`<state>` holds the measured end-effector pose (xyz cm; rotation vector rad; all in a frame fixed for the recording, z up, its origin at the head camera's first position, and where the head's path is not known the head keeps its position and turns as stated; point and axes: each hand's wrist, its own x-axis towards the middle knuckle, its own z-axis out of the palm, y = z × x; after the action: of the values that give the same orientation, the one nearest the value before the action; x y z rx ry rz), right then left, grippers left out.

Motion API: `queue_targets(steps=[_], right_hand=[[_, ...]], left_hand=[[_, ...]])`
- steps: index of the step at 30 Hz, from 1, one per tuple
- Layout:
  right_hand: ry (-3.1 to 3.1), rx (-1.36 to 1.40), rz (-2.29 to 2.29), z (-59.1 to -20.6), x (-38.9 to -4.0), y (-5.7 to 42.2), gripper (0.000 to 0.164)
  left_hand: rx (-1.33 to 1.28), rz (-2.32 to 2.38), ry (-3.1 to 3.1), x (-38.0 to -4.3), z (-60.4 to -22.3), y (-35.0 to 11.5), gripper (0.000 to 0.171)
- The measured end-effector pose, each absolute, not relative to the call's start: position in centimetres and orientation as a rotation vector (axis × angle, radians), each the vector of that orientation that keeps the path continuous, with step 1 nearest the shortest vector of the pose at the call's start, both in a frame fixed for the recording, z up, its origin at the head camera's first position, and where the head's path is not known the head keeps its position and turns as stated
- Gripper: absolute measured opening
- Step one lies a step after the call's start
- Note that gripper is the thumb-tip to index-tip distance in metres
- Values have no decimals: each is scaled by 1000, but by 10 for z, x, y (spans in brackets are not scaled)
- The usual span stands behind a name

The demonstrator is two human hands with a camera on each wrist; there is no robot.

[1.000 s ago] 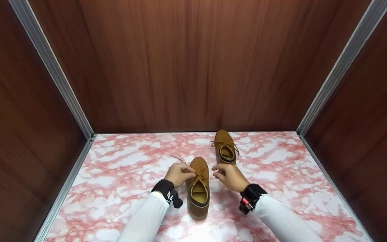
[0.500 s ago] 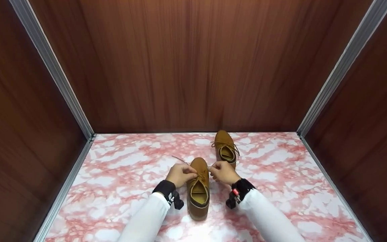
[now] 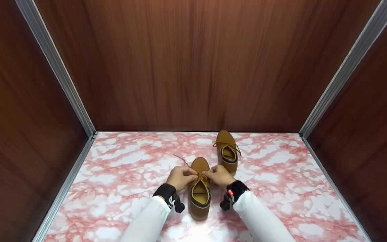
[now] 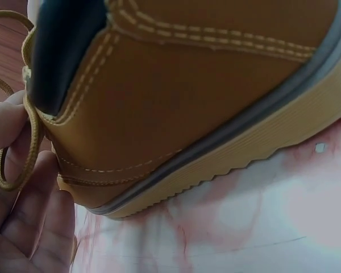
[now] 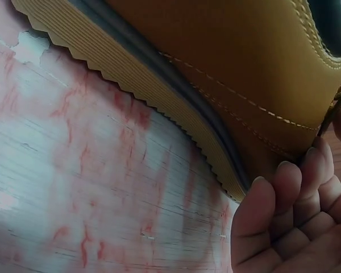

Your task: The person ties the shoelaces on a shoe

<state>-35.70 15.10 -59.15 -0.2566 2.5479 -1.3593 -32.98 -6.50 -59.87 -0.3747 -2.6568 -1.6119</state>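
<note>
A tan lace-up shoe (image 3: 199, 211) stands on the marbled surface with its toe pointing away from me. My left hand (image 3: 179, 178) is at the left of its lacing, pinching the shoelace (image 4: 32, 145) between thumb and finger; a loop of it hangs by the fingers in the left wrist view. On the other side, my right hand (image 3: 219, 176) pinches the lace (image 5: 333, 111) near the knot, thumb and index finger close together. Its other fingers (image 5: 287, 179) lie curled beside the shoe's upper. The knot itself is partly hidden by the fingertips.
A matching tan shoe (image 3: 225, 137), its laces hanging at both sides, stands farther back to the right. A loose lace end (image 3: 181, 158) lies left of the near shoe's toe. Brown wood-grain panels (image 3: 193, 67) with metal corner strips enclose the pink-and-white surface (image 3: 123, 188).
My right hand has come in leftward from beside the shoe to the lacing and now pinches the lace. My left hand has kept its hold on the lace. Both shoes stand in place.
</note>
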Motion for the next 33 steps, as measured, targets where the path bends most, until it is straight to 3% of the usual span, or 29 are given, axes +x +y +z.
queue_targets(steps=[11,25,33], right_hand=[[2521,-336,-1301,-587,-358,157,25],[2244,-87,-1841,-574,-365,150,19],[2032,-117,-1949,-557,-366,158,18]], left_hand=[[-340,-1661,-2643,-330,-601,-64,12],[-356,-1663,-2623,-328,-596,-67,14],[-412,-1678,-2559,-327,-595,-70,19]])
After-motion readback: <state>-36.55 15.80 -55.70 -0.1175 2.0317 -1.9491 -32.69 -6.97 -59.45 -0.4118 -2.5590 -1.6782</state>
